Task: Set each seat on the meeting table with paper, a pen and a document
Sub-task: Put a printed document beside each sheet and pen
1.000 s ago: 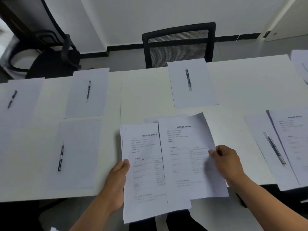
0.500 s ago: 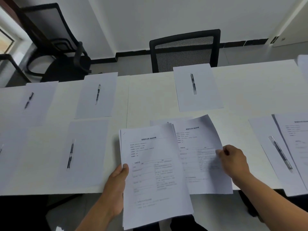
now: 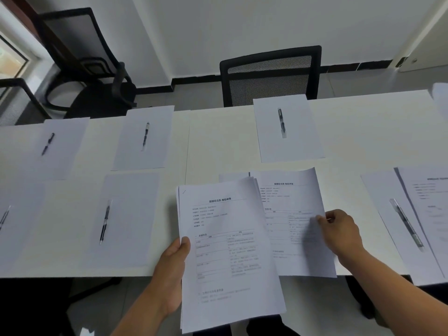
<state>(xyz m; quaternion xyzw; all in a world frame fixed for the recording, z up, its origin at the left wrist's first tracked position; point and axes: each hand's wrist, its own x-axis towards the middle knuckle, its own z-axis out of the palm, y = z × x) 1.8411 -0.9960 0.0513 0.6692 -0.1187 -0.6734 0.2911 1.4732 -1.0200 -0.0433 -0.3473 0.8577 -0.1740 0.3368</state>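
My left hand (image 3: 173, 267) grips a stack of printed documents (image 3: 230, 253) by its left edge, held over the near edge of the white meeting table (image 3: 218, 141). My right hand (image 3: 339, 232) pinches the right edge of a single printed document (image 3: 293, 224) that lies low over a blank sheet at the seat in front of me. Several other seats hold a blank sheet with a pen on it, such as the near-left pen (image 3: 104, 221) and the far pen (image 3: 281, 122). The right seat has a sheet, a pen (image 3: 407, 224) and a document (image 3: 429, 209).
A black mesh chair (image 3: 270, 76) stands behind the far side of the table. Another black chair (image 3: 92, 76) is at the back left by a window. A further sheet (image 3: 440, 98) shows at the far right edge.
My right hand has drawn the single document away from the stack to the right and lowered it toward the table. The stack in my left hand has tilted and stayed near the table edge.
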